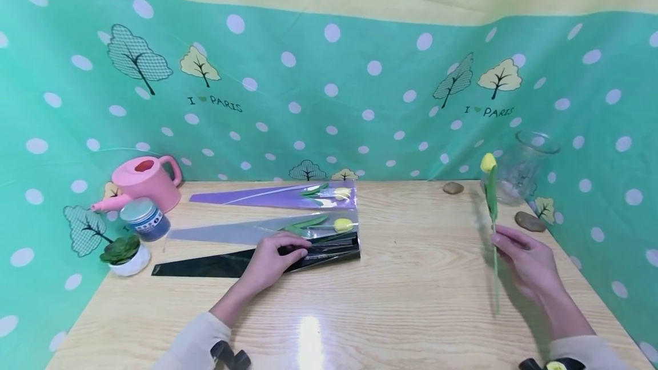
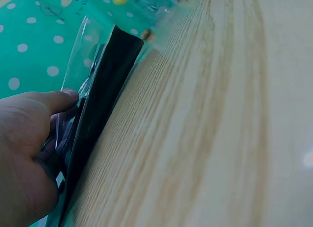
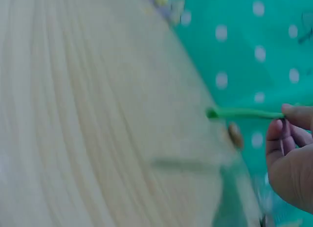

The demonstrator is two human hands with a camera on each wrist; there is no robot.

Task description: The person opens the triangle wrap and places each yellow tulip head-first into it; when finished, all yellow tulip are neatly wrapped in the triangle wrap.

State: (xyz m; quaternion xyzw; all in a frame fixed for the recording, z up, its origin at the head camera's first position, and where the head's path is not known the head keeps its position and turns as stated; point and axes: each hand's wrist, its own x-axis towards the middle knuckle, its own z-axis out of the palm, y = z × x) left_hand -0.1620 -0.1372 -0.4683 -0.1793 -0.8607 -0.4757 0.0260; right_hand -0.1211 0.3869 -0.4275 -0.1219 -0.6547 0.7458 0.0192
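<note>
A yellow artificial tulip stands nearly upright in my right hand, its green stem pinched between thumb and fingers. The right wrist view shows the lower end of the green stem sticking out over the table. My left hand grips a black flower sleeve with a clear film front, lying at the table's middle left. In the left wrist view the thumb rests at the film's edge, and the other fingers are mostly hidden behind it. Just beyond lie a grey sleeve and a purple sleeve, each with a yellow tulip inside.
On the left stand a pink watering can, a blue jar and a small potted succulent. At the back right are a clear glass vase and two brown stones. A dotted green curtain borders the table.
</note>
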